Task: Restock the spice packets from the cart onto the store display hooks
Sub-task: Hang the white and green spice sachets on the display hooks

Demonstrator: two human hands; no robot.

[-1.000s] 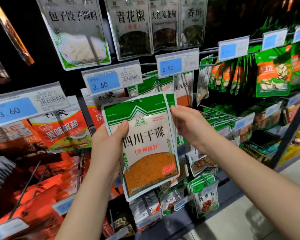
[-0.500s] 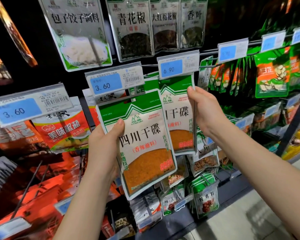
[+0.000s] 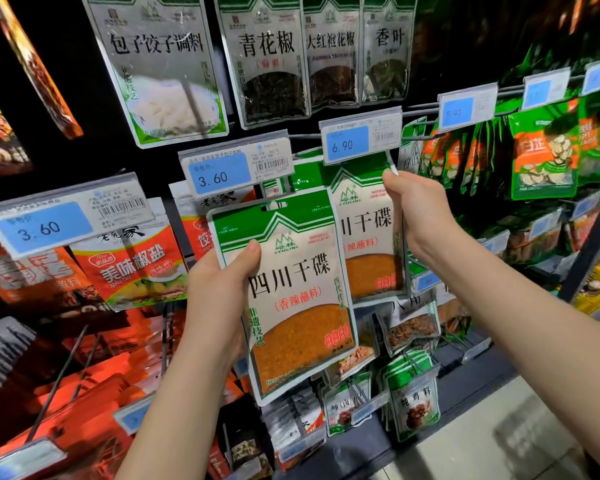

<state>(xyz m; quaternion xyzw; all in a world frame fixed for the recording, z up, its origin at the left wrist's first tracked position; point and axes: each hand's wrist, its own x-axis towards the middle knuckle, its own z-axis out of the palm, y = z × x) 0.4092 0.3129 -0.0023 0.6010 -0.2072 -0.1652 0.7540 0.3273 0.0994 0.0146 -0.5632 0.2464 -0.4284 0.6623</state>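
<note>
Shop display wall: bagged seasonings [image 3: 271, 60] hang in rows at 12 o'clock; blue price tags [image 3: 42, 226] (3.60, 6.90) run from 9 to 2 o'clock.

Spice packets [image 3: 271, 64] on display hooks [image 3: 58, 382]

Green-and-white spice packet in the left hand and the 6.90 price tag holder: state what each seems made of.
Green-and-white spice packet: probably glossy plastic film; it shines and a clear window shows orange powder. 6.90 price tag holder: seemingly clear rigid plastic over a printed paper label; its edges catch glare.
</note>
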